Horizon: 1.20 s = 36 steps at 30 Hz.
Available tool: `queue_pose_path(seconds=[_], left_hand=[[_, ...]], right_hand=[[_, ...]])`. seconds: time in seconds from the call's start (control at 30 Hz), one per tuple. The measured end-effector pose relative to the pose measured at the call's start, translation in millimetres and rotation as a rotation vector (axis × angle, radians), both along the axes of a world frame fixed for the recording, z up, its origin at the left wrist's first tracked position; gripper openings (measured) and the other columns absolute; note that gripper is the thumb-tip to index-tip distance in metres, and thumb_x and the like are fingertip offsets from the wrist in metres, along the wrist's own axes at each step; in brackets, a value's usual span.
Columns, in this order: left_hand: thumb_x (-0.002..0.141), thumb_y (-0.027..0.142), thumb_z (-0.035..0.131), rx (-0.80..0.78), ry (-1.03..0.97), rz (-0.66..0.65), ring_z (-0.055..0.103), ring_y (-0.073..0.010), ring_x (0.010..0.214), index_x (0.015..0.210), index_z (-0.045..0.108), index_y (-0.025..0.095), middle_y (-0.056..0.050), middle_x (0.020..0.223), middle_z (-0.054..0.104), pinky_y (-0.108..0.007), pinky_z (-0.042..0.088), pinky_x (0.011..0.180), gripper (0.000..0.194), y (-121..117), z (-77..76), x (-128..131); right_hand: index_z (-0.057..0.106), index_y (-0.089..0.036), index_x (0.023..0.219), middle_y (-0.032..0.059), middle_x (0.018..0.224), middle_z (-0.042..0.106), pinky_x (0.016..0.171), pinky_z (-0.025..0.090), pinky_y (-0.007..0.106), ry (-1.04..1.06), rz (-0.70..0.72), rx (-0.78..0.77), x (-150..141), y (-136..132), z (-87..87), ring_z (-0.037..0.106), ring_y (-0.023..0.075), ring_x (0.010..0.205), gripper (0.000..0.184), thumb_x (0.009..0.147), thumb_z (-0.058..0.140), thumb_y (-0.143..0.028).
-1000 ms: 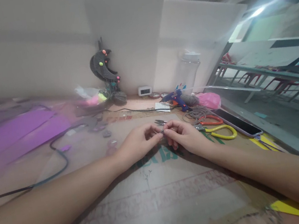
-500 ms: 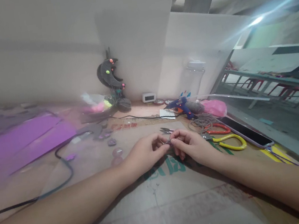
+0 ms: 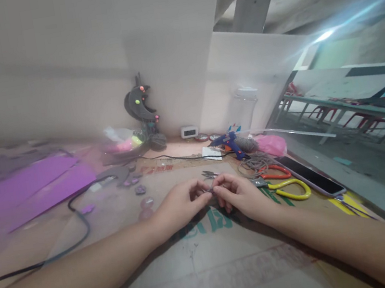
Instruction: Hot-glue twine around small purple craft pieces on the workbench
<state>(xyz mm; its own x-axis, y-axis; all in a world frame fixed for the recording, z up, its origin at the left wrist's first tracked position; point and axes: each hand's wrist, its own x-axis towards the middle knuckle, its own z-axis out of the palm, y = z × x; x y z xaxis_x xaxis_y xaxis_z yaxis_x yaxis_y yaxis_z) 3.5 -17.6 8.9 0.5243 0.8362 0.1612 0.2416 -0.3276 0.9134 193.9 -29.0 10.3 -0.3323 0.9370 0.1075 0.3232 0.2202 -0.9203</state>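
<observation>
The left hand (image 3: 184, 206) is nearly closed in a pinch, with thumb and index finger brought together on a small dark piece (image 3: 211, 190) and the other fingers loosely curled behind them. The right hand (image 3: 241, 195) meets it from the other side, its thumb and index finger also pinching at the piece while the remaining fingers bend inward beneath. The fingertips of the two hands touch or almost touch, and the piece, mostly covered by them, is too small for its shape to be told. It is held between the hands above the middle of the bench (image 3: 200, 284), near the green printed marks (image 3: 212, 222). Just beyond the fingertips lie pointed metal blades (image 3: 210, 174). Beside the right hand are the yellow-handled scissors (image 3: 295, 189), with a red handle (image 3: 275, 172) behind them and a dark-screened phone (image 3: 310, 176) farther right. Grey cord (image 3: 254, 166) lies loosely coiled near the red handle, and a blue glue gun (image 3: 235, 145) stands behind it. On the left side, small purple-grey pieces (image 3: 140, 189) and a black cable (image 3: 84, 219) lie on the bench, with purple sheets (image 3: 46, 186) beyond. A dark crescent ornament (image 3: 137, 104) with coloured balls stands upright near the back panel (image 3: 68, 76).
</observation>
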Motion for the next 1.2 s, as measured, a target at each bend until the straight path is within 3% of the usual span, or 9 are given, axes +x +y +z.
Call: queue_pose_path(seconds=[0.53,1.2], left_hand=[[0.084,0.036,0.054,0.078,0.034,0.016,0.059,-0.0154,0.071,0.092,0.063,0.017,-0.003,0.083,0.067,-0.024,0.045,0.061,0.022,2.1,-2.5,-0.2],[0.085,0.037,0.055,0.106,-0.033,-0.013,0.055,-0.0125,0.064,0.091,0.061,0.016,0.0,0.072,0.062,-0.022,0.043,0.059,0.023,5.0,-7.6,0.2]], right_hand=[[0.053,-0.019,0.087,-0.006,0.057,0.054,0.042,0.039,0.019,-0.013,-0.015,0.026,-1.7,1.6,-0.3,0.049,0.0075,0.043,0.025,0.085,0.057,-0.043],[0.052,-0.017,0.086,-0.0071,0.054,0.056,0.039,0.037,0.017,0.035,-0.012,0.022,-0.9,8.6,-2.6,0.049,0.0061,0.038,0.025,0.083,0.059,-0.04]])
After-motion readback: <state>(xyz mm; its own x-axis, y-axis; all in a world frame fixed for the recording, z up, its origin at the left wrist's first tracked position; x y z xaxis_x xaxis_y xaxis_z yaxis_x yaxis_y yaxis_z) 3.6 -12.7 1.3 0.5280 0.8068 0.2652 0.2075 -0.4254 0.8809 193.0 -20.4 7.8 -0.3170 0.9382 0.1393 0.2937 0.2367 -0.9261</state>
